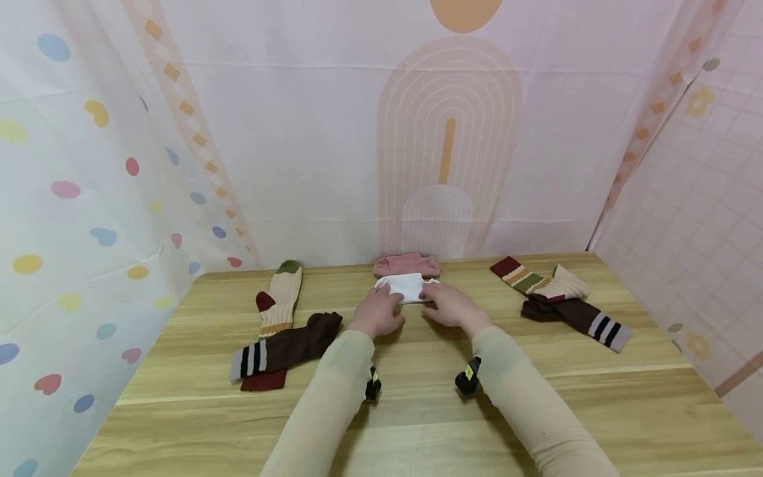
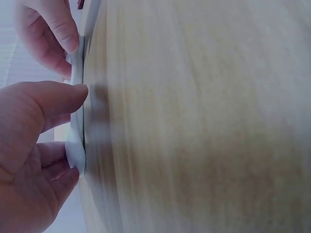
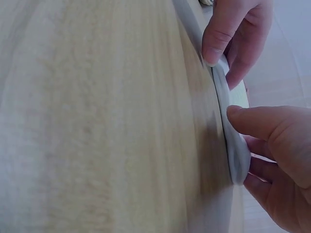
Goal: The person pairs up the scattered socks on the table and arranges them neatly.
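Observation:
A white sock [image 1: 408, 287] lies flat on the wooden table near its back edge. At its left end my left hand [image 1: 377, 309] holds it, thumb [image 2: 73, 97] on the near edge and other fingers bent about the end. The opposite end is held by my right hand [image 1: 452, 306], whose thumb [image 3: 252, 119] lies on the edge in the same way. In the right wrist view the sock [image 3: 235, 150] looks like a thin folded layer resting on the wood. Just behind it are pink socks [image 1: 407, 264], touched by neither hand.
To the left, a dark brown sock [image 1: 292, 351] with striped cuff crosses a cream sock [image 1: 283, 295] with a dark red heel. On the right, a similar cream sock [image 1: 566, 285] overlaps another brown one [image 1: 575, 315]. A patterned cloth [image 1: 310, 152] hangs behind the table [image 1: 417, 437].

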Motion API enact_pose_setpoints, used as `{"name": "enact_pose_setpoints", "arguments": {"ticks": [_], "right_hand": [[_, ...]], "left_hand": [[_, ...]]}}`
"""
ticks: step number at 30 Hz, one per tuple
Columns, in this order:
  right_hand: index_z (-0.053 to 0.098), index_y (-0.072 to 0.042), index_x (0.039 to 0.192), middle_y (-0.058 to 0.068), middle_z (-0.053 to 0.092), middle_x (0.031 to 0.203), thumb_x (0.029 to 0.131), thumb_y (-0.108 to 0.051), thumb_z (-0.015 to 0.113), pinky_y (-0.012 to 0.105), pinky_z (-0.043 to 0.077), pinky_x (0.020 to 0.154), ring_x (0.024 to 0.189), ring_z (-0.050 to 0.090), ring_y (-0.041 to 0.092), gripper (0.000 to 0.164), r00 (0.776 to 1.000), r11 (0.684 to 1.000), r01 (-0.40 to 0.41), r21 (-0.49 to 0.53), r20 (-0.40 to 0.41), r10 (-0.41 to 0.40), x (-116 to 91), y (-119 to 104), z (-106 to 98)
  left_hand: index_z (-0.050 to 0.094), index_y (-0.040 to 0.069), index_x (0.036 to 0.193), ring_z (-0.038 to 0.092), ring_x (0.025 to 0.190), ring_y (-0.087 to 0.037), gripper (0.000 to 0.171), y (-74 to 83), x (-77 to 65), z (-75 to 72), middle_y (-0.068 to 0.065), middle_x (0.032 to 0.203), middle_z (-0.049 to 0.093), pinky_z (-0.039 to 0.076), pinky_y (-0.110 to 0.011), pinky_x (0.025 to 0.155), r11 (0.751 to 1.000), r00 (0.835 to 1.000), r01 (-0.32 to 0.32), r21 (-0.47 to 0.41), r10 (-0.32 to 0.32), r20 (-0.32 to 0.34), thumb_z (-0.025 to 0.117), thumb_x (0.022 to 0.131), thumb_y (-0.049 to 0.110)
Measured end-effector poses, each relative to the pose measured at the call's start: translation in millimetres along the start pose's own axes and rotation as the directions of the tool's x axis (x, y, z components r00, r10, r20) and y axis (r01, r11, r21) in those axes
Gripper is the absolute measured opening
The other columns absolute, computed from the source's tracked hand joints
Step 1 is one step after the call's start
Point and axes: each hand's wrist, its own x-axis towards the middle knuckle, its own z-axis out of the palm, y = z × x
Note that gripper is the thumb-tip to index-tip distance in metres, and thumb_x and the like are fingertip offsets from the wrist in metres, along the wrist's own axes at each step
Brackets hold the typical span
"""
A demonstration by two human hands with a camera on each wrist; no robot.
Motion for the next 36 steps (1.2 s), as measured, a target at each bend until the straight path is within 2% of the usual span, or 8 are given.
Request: {"name": "enact_pose_setpoints", "arguments": {"ticks": [7,16,27,33,36], "right_hand": [[0.064,0.000,0.124,0.016,0.062,0.128,0.095,-0.016,0.066,0.045,0.036,0.110,0.129,0.050,0.033,0.033,1.000,0.999,-0.017,0.038,-0.001,0.017,-2,0,-2],[0.066,-0.001,0.119,0.015,0.065,0.121,0.094,-0.015,0.068,0.046,0.043,0.103,0.117,0.058,0.032,0.029,0.996,0.998,-0.005,0.067,-0.083,0.011,-4,2,-1],[0.067,0.000,0.116,0.015,0.067,0.117,0.093,-0.013,0.068,0.047,0.044,0.101,0.114,0.059,0.034,0.026,0.983,0.999,0.028,0.046,-0.183,-0.019,-8,0,-5],[0.067,0.000,0.115,0.016,0.067,0.116,0.092,-0.013,0.070,0.048,0.044,0.101,0.113,0.060,0.034,0.027,0.971,0.997,0.050,0.050,-0.235,-0.037,-14,1,-6],[0.067,0.000,0.117,0.016,0.067,0.117,0.093,-0.013,0.070,0.048,0.043,0.102,0.115,0.059,0.035,0.027,0.970,0.997,0.040,0.070,-0.242,-0.022,-17,0,-7]], "left_hand": [[0.057,0.011,0.140,0.031,0.142,-0.038,0.050,-0.1,-1.4,-0.6,-0.021,0.153,0.037,0.029,-0.048,0.114,1.000,1.000,-0.022,-0.018,0.022,-0.004,0.066,0.094,0.029],[0.056,0.004,0.138,0.030,0.143,-0.037,0.051,1.1,-2.9,-0.5,-0.023,0.151,0.039,0.024,-0.045,0.117,0.996,0.998,-0.062,-0.068,0.060,-0.031,0.066,0.093,0.026],[0.055,0.001,0.138,0.037,0.139,-0.036,0.051,0.2,-10.6,-3.8,-0.022,0.149,0.042,0.029,-0.045,0.114,0.991,0.989,-0.096,-0.096,0.084,-0.123,0.068,0.094,0.023],[0.055,0.000,0.138,0.041,0.136,-0.038,0.051,-0.3,-17.1,-7.7,-0.024,0.145,0.047,0.033,-0.048,0.112,0.986,0.979,-0.126,-0.105,0.106,-0.175,0.068,0.094,0.023],[0.055,-0.001,0.136,0.044,0.133,-0.040,0.050,-0.6,-21.9,-11.2,-0.024,0.141,0.050,0.034,-0.049,0.111,0.980,0.971,-0.154,-0.126,0.127,-0.202,0.068,0.093,0.021]]}}
